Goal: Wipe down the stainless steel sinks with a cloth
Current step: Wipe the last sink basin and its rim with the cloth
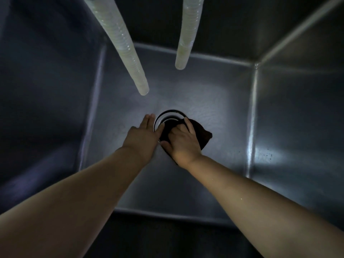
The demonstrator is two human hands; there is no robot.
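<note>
Basically right hand (183, 141) gripped dark cloth (202, 135) to scrub drain (168, 115); left hand (142, 133), fingers straight, braced on sink (204, 101) floor.

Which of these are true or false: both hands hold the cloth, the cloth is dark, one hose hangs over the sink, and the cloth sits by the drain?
1. Both hands hold the cloth. False: only the right hand grips it; the left hand lies flat on the sink.
2. The cloth is dark. True.
3. One hose hangs over the sink. False: two, a left hose and a right hose.
4. The cloth sits by the drain. True.
</note>
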